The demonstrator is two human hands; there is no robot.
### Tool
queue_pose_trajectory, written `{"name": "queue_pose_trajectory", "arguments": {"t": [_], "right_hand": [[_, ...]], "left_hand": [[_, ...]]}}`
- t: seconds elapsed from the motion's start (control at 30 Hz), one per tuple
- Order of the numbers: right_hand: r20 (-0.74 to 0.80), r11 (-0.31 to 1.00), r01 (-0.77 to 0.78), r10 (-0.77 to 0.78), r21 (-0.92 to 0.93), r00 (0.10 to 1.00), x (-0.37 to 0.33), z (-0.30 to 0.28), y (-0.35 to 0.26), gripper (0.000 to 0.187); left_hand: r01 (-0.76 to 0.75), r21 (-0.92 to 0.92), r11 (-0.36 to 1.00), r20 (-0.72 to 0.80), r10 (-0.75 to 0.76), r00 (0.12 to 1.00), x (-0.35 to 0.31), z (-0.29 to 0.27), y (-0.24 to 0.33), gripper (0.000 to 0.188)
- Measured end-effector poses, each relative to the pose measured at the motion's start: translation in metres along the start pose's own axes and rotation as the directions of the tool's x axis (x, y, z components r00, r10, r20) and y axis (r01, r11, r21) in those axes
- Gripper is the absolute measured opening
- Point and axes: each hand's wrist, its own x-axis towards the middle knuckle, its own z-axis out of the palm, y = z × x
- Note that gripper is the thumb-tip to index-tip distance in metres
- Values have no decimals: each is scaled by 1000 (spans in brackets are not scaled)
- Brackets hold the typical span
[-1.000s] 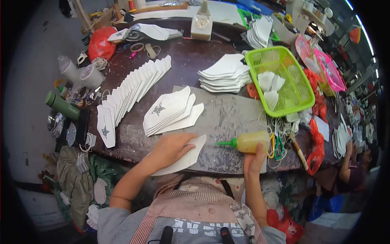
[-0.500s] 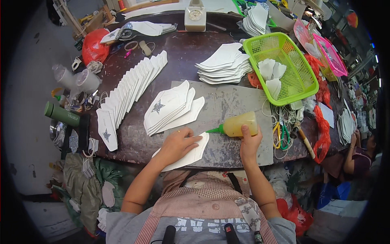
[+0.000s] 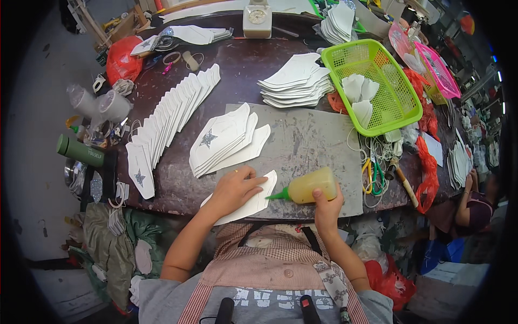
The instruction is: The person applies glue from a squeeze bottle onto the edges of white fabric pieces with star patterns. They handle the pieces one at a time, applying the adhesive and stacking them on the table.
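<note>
My right hand [image 3: 327, 209] is wrapped round a squeeze glue bottle [image 3: 309, 186] with yellowish contents and a green nozzle. The bottle is tilted on its side, and its nozzle tip meets or nearly meets the right edge of a white cut piece [image 3: 253, 205]; I cannot tell which. My left hand [image 3: 236, 190] lies with its fingers stretched out on that piece, pressing it to the grey board [image 3: 318, 129]. Just beyond sits a small stack of white pieces [image 3: 218, 146], the top one bearing a glittery star.
A fanned row of white pieces [image 3: 167, 119] runs along the left. Farther back stand another white stack [image 3: 297, 81] and a green basket [image 3: 396, 116] with a few pieces inside. Scissors [image 3: 373, 174] and a wooden-handled tool [image 3: 408, 185] lie at right; a green bottle [image 3: 81, 151] lies at left.
My right hand has brought the glue bottle down toward me, its nozzle sliding from the piece's upper tip along the right edge. My left hand stays on the piece.
</note>
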Motion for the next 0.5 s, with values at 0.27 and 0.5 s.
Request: {"name": "queue_pose_trajectory", "arguments": {"t": [0.27, 0.5], "right_hand": [[-1, 997, -72, 72, 42, 997, 3, -1, -3, 46], [1, 991, -110, 110, 77, 994, -1, -1, -8, 47]], "left_hand": [[7, -7, 1000, -2, -7, 1000, -1, 0, 1, 25], [-4, -14, 1000, -17, 4, 1000, 0, 1, -1, 25]]}}
